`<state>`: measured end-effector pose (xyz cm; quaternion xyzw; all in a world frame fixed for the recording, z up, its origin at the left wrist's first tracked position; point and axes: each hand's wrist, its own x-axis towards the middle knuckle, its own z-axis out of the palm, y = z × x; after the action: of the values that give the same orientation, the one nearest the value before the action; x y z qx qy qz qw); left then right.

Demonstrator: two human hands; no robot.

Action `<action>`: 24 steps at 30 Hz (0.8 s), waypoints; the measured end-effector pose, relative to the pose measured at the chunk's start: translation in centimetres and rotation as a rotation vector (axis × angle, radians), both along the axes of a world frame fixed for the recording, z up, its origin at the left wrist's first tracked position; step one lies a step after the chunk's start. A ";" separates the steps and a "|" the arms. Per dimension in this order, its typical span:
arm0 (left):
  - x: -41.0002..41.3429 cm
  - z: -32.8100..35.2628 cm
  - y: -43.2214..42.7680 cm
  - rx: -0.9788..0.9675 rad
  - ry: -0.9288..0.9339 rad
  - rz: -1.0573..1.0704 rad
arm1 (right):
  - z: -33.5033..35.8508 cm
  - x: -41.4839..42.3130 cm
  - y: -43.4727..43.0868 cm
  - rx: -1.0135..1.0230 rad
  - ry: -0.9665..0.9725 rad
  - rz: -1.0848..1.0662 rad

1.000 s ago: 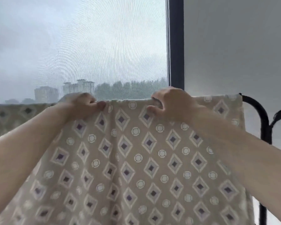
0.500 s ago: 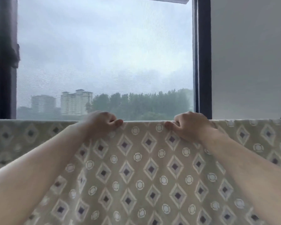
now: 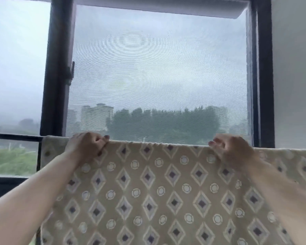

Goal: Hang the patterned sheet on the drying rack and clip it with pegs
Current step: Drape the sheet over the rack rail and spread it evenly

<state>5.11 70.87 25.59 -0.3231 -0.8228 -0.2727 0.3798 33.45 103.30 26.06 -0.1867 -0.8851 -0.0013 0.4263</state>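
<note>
Nearest the camera: two bare forearms, rising from the lower left and lower right corners toward the middle.

Between and behind them: beige fabric sheet (image 3: 159, 191) printed with purple-centred diamonds and white rings, hanging flat and broad, filling the lower half of the view and running out past the bottom and right edges. Top edge folded over in a nearly level line, slightly puckered between the hands. Support beneath the fold hidden by the cloth.

Left hand (image 3: 87, 147) clamped on the top edge near the sheet's left end, fingers curled over the fold, thumb with dark-painted nail lying along the edge. Right hand (image 3: 231, 150) clamped on the same edge, well apart from the left hand, fingers curled, somewhat blurred.

Left border of the sheet dropping straight down just beside a thin dark upright (image 3: 37, 156). Whether rack or window part, cannot tell.

Behind: dark metal window frame (image 3: 58, 76) with a fine mesh screen (image 3: 157, 68) in the central opening and a pale rolled blind (image 3: 166, 9) along the top. Plain grey wall (image 3: 295, 76) at right.

Farthest: pale tower blocks (image 3: 95, 114), a band of dark trees (image 3: 166, 122), grey overcast sky.
</note>
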 end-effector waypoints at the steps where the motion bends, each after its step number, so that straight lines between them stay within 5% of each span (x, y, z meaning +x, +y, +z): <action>1: 0.4 0.3 0.2 -0.034 -0.026 0.020 | 0.2 -2.3 -2.4 0.061 -0.029 0.056; 6: 1.2 1.9 0.5 -0.259 -0.173 0.118 | 1.2 -11.3 -14.0 0.291 -0.224 0.216; 12: 2.5 4.1 -1.2 -0.130 -0.920 -0.247 | 1.5 -14.0 -16.1 0.247 -0.319 0.106; 16: 1.7 4.2 -3.4 -0.067 -0.637 -0.418 | 3.0 -14.8 -15.9 0.038 -0.473 0.097; 18: 0.2 3.1 -5.2 0.174 -0.378 -0.485 | 3.3 -14.8 -15.9 -0.023 -0.481 0.117; 21: -2.5 -1.9 -9.1 0.604 0.059 -0.219 | 3.3 -14.7 -16.0 -0.052 -0.476 0.110; 24: -4.4 -7.5 -12.0 0.897 -0.187 -0.227 | 3.2 -14.9 -16.7 -0.105 -0.459 0.087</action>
<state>0.66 58.86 18.06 -0.1892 -0.6139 -0.6690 0.3738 18.53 86.63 29.23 -0.1653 -0.9649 0.0208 0.2031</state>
